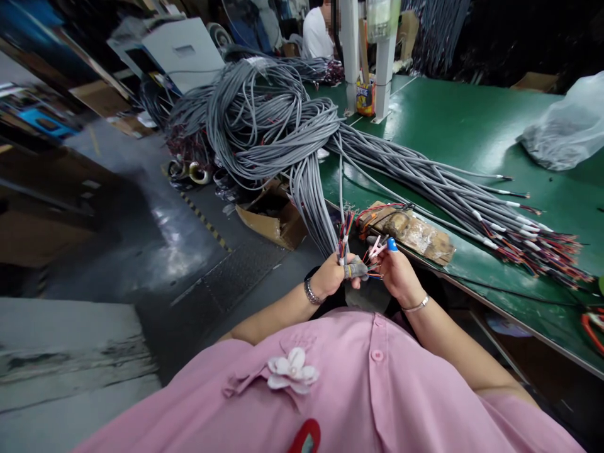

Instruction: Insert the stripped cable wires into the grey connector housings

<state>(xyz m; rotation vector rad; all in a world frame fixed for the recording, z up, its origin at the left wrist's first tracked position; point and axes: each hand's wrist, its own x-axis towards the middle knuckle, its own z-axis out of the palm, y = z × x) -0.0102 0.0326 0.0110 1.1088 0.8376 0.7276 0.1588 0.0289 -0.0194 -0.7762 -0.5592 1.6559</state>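
Note:
My left hand [332, 274], a grey cover on its thumb, is closed around the end of a grey cable. Thin coloured wires [375, 275] fan out from its grip toward my other hand. My right hand [400, 272] wears a blue cover on the thumb and pinches a small pale pink, V-shaped tool [376, 246] close to those wires; its exact kind is unclear. Just above my left hand, more stripped cable ends [346, 229] with coloured wires stick up, at the end of a hanging bundle of grey cables [311, 195].
A large coil of grey cables [264, 119] drapes over the table's left end. Many cable ends [509, 229] spread across the green table [438, 119]. A worn wooden block [410, 229] lies at its edge. An open carton [274, 217] is below; a person [317, 34] is behind.

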